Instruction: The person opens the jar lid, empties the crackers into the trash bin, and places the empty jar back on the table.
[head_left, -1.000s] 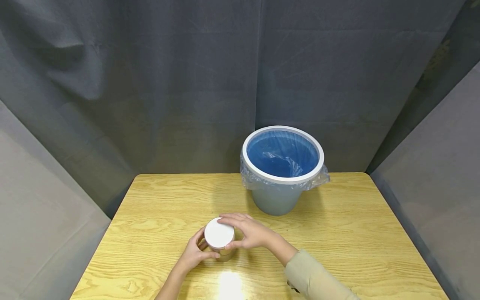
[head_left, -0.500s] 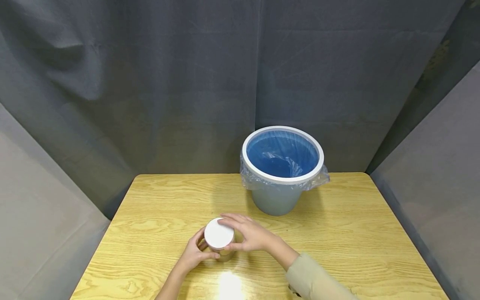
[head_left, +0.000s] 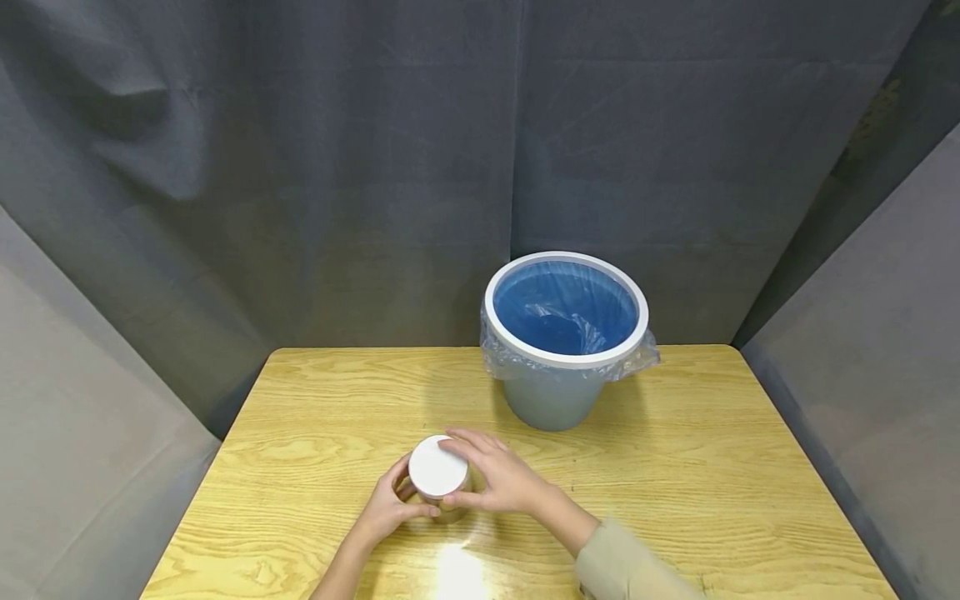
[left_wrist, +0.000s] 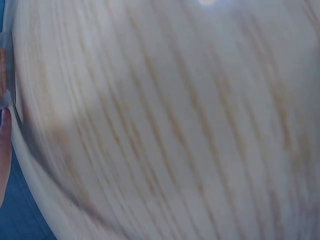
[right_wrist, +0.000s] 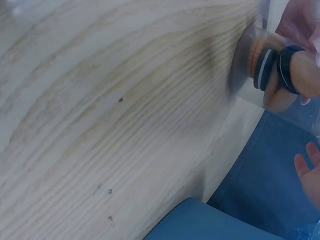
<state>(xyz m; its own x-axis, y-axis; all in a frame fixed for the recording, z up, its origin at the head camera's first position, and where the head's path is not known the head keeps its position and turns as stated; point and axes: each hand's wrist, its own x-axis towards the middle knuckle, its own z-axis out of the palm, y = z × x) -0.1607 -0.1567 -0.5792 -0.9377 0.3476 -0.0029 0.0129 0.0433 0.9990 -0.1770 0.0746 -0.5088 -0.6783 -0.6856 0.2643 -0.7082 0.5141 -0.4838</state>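
A clear jar [right_wrist: 250, 92] with a white lid [head_left: 437, 467] stands near the front of the wooden table. Inside it, in the right wrist view, are dark sandwich cookies [right_wrist: 263, 70] with white cream and several tan biscuits [right_wrist: 280, 100]. My left hand [head_left: 387, 505] grips the jar's body from the left, thumb across its front. At the lid's right side my right hand [head_left: 498, 477] holds the rim between thumb and fingers, the fingers reaching over the far edge. Only a fingertip and a bit of the jar show at the left edge of the left wrist view.
Behind and to the right of the jar stands a grey bin [head_left: 555, 404] with a white rim and a clear plastic liner [head_left: 498, 358] folded over it. The wooden table [head_left: 315, 433] has grey curtains [head_left: 375, 208] behind it and pale panels at both sides.
My right hand has turned slightly at the lid, its thumb sliding left along the front rim; the sleeve has shifted a little right and down. My left hand and the jar stay in place.
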